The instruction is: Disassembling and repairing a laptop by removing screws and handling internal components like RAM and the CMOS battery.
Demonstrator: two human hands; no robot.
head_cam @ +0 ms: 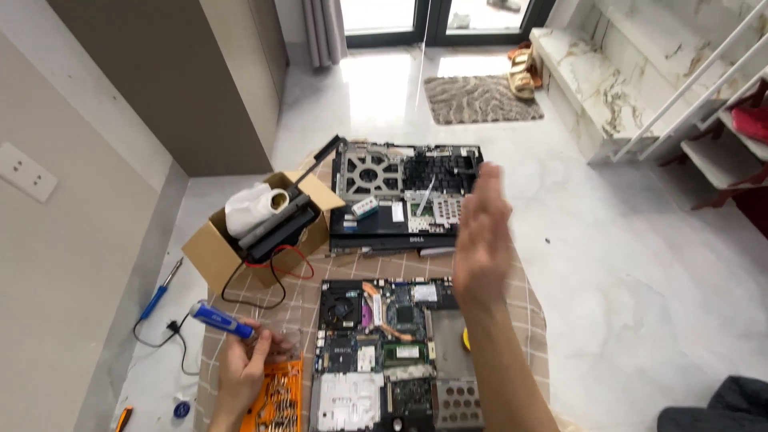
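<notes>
Opened laptop base [404,196], black, lay on the checked cloth [528,308] on the floor, farthest from the person. Bare circuit board [392,352] lay nearer, between the two arms. Cardboard box [212,248] stood left of the base, holding black parts. Right hand [480,236] was raised above the board, blurred, fingers straight and together, holding nothing. Left hand [244,360] gripped a blue screwdriver [220,320], fingers closed round it, above an orange bit case [280,396].

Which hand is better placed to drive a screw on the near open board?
Probably the left hand: it already grips the blue screwdriver beside the orange bit case, next to the open board. The right hand is raised, open and empty.
</notes>
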